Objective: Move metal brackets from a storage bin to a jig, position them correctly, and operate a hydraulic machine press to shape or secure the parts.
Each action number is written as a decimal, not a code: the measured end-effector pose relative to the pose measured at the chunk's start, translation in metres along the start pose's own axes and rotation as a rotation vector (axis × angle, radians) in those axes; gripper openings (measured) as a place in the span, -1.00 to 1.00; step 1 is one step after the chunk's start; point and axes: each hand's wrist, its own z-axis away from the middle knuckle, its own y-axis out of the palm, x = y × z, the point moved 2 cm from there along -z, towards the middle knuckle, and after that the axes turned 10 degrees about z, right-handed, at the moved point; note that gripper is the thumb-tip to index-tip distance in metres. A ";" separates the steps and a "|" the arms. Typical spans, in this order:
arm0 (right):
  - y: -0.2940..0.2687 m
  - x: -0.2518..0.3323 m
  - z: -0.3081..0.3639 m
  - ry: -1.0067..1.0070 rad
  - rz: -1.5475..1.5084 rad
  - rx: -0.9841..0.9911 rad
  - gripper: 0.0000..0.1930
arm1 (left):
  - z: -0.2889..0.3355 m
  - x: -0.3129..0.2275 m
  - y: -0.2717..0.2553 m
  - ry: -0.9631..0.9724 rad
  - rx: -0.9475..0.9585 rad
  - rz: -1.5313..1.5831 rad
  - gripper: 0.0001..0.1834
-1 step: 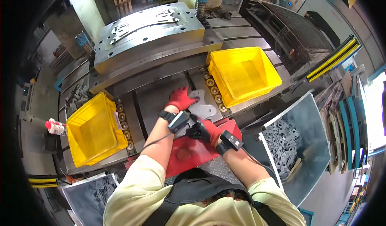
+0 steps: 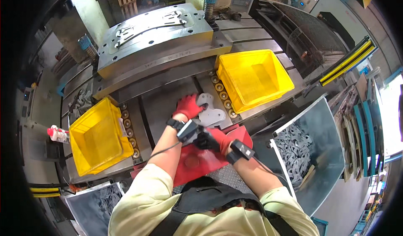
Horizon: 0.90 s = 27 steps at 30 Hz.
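My left hand (image 2: 189, 107), in a red glove with dark fingertips, lies at the left edge of some flat grey metal plates (image 2: 211, 115). Its fingers are apart, with the thumb touching the plates. Rounded lobes and small holes show on these plates, which rest on the steel press bed. Nearer to me, my right hand (image 2: 211, 140), in a red and black glove, is closed on a grey metal plate (image 2: 190, 140) above a red sheet (image 2: 191, 162). That plate is mostly hidden by the right fingers and the device on my left wrist.
A steel die block (image 2: 155, 38) stands at the back. Yellow bins stand at the left (image 2: 98, 141) and right (image 2: 256, 80), beside rows of round rollers. Large grey bins of metal pieces stand lower right (image 2: 321, 160) and lower left (image 2: 86, 208). A bottle (image 2: 58, 133) stands far left.
My left hand has shifted slightly down and right at the plates' edge. My right hand has moved a little left and down, covering more of the plate in it.
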 end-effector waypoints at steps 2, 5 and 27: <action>0.013 -0.012 0.017 -0.018 0.088 0.070 -0.62 | 0.006 0.019 0.017 -0.012 -0.041 0.065 -0.11; 0.042 -0.015 0.067 0.121 0.180 -0.171 -0.57 | 0.006 0.025 0.035 0.052 -0.072 0.045 -0.06; -0.033 -0.275 0.417 -0.319 -0.004 -0.920 -0.67 | 0.216 -0.171 0.055 0.598 -0.121 0.564 -0.50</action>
